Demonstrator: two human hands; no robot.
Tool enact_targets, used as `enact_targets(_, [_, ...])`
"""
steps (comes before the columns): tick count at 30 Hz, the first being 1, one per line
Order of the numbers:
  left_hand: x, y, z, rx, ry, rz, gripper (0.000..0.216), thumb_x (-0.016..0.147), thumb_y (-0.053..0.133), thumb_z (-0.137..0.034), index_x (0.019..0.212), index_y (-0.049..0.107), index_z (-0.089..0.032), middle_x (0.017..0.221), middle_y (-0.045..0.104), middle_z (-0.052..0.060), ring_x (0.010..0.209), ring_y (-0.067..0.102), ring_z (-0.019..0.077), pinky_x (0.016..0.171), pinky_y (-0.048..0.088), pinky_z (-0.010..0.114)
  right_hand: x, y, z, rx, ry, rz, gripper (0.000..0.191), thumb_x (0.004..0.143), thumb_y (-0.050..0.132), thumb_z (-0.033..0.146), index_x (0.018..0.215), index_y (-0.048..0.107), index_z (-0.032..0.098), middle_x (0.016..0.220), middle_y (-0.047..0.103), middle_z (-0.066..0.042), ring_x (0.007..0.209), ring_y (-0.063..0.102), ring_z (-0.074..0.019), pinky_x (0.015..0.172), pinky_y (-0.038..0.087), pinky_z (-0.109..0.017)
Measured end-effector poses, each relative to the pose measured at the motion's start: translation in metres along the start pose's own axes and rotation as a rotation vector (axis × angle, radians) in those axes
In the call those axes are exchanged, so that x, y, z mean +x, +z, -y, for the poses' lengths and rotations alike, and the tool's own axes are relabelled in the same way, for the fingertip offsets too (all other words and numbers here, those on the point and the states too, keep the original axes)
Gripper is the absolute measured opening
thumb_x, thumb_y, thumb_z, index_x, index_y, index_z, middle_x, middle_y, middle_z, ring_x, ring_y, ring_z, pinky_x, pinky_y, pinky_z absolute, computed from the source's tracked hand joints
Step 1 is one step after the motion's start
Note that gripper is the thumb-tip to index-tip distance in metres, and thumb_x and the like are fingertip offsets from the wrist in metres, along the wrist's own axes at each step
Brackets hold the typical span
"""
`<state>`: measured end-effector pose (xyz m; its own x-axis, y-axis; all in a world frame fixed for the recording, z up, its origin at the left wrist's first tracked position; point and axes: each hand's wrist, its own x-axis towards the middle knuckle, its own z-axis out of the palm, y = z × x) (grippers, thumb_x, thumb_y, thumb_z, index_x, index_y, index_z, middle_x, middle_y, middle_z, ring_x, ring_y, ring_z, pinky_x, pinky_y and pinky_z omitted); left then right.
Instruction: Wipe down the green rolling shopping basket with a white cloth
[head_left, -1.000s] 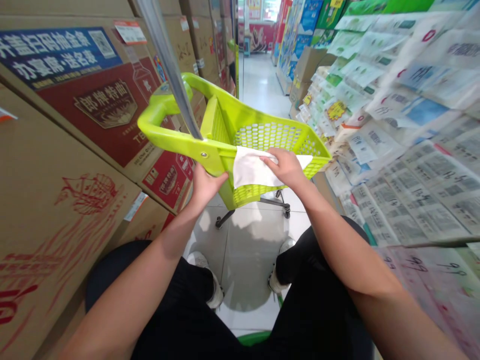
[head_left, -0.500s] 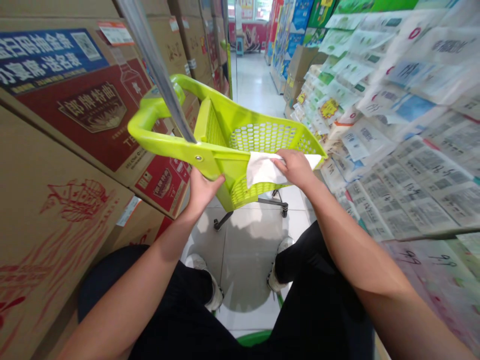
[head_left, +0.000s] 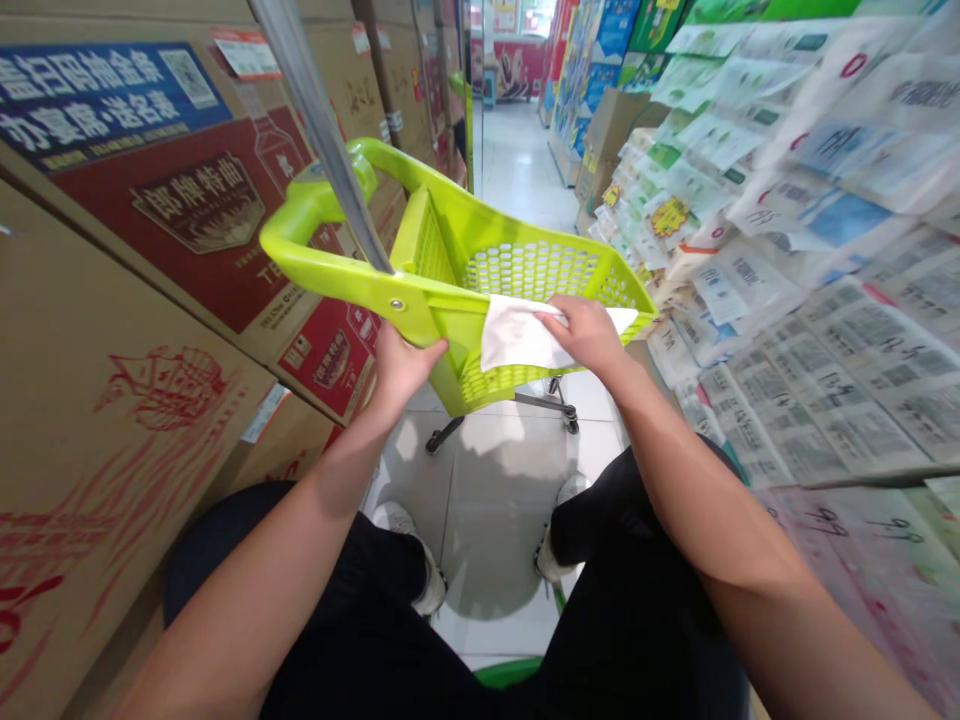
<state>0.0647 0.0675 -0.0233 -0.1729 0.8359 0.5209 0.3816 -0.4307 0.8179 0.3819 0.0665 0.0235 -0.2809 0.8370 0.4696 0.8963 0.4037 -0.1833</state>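
Note:
A lime-green shopping cart (head_left: 442,310) stands sideways before my knees, its handle to the left and its perforated basket to the right. A white cloth (head_left: 514,335) drapes over the near rim of the basket. My right hand (head_left: 586,335) grips the cloth against that rim, fingers bent over the top edge. Below the handle end, my left hand (head_left: 405,368) holds the cart's near side, thumb stretched along the green plastic; its other fingers are hidden behind the cart. A grey metal pole (head_left: 322,130) rises in front of the cart handle.
Stacked cardboard cartons (head_left: 180,210) line the left side. Packs of tissue paper (head_left: 810,300) with handwritten prices are piled on the right. A tiled aisle (head_left: 517,150) runs on behind the cart. Part of a green stool (head_left: 510,672) shows beneath me.
My right hand and the white cloth have shifted slightly left along the basket rim. My left hand keeps its hold on the cart. The whole view has turned a little.

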Motion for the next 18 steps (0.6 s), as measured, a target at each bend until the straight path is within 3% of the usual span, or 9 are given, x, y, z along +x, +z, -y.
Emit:
enact_targets(5, [-0.003,0.002,-0.006,-0.003,-0.010,0.010,0.044,0.064,0.085,-0.026,0.102,0.064,-0.020,0.103,0.074,0.008,0.098,0.073,0.0296,0.091,0.063,0.049,-0.026,-0.012,-0.058,-0.093,0.086,-0.008,0.038,0.101,0.053,0.051,0.102,0.074,0.019,0.103,0.077,-0.013,0.093,0.065,-0.0293,0.081,0.044,-0.039])
enact_targets(8, [-0.010,0.007,-0.014,-0.051,-0.001,0.005,0.045,0.065,0.083,-0.027,0.104,0.062,-0.020,0.104,0.074,0.008,0.099,0.073,0.0281,0.092,0.063,0.047,-0.035,-0.015,-0.069,-0.151,0.117,-0.027,0.034,0.097,0.053,0.045,0.102,0.073,0.018,0.100,0.076,-0.013,0.092,0.064,-0.0306,0.082,0.043,-0.041])
enact_targets(12, [-0.019,0.015,-0.020,-0.056,0.011,0.013,0.044,0.068,0.081,-0.027,0.106,0.061,-0.019,0.105,0.073,0.008,0.100,0.072,0.0257,0.093,0.062,0.043,-0.031,-0.013,-0.043,-0.210,0.128,-0.058,0.030,0.094,0.051,0.034,0.108,0.071,0.017,0.105,0.075,-0.015,0.096,0.062,-0.0325,0.087,0.040,-0.043])
enact_targets(18, [-0.024,0.023,-0.026,-0.019,0.053,0.052,0.049,0.069,0.085,-0.027,0.110,0.060,-0.019,0.111,0.074,0.010,0.104,0.072,0.0278,0.097,0.060,0.045,-0.002,0.001,0.040,-0.106,0.019,-0.064,0.027,0.101,0.044,0.033,0.108,0.066,0.019,0.107,0.073,-0.013,0.100,0.060,-0.0309,0.088,0.036,-0.041])
